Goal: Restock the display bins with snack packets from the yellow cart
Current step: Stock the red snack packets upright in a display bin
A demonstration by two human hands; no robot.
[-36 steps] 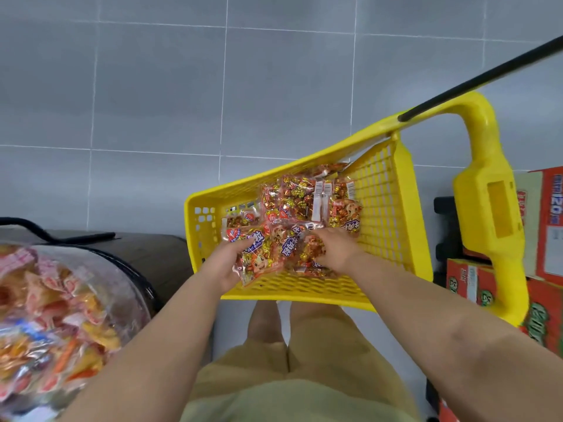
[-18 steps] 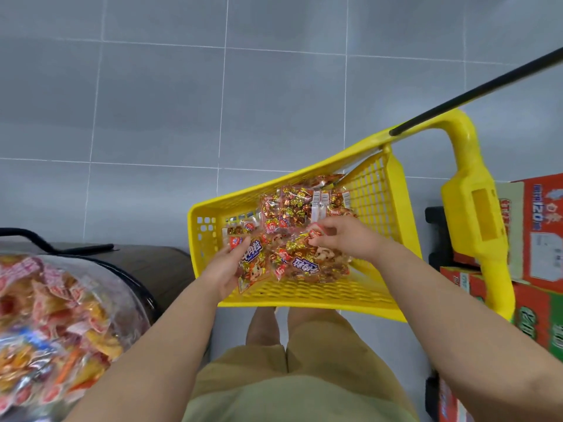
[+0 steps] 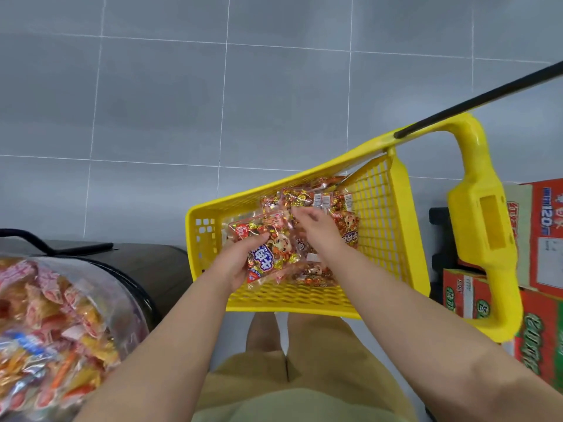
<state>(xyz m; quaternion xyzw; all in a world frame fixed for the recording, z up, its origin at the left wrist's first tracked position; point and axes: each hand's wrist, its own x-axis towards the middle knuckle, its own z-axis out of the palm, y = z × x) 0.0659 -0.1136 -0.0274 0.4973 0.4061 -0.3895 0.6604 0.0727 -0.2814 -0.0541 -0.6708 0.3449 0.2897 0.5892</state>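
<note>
Display bin (image 3: 128, 300) of mixed snacks sits at 8 o'clock. Our left hand (image 3: 233, 264) grips a snack packet (image 3: 269, 257) inside the yellow cart (image 3: 380, 214), thumb on top. Our right hand (image 3: 318, 231), at its 1 o'clock, bends fingers over the other packets (image 3: 304, 197); blurred, so we cannot tell its grip. Cardboard boxes (image 3: 548, 239) stand at 3 o'clock.

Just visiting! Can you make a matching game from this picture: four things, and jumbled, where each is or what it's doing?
1 yellow cart
2 display bin
3 cardboard boxes
4 left hand

A stacked at the right edge
B lower left, full of mixed snacks
C grips a snack packet
D centre, with packets inside

Pairs: 1-D, 2-B, 3-A, 4-C
</note>
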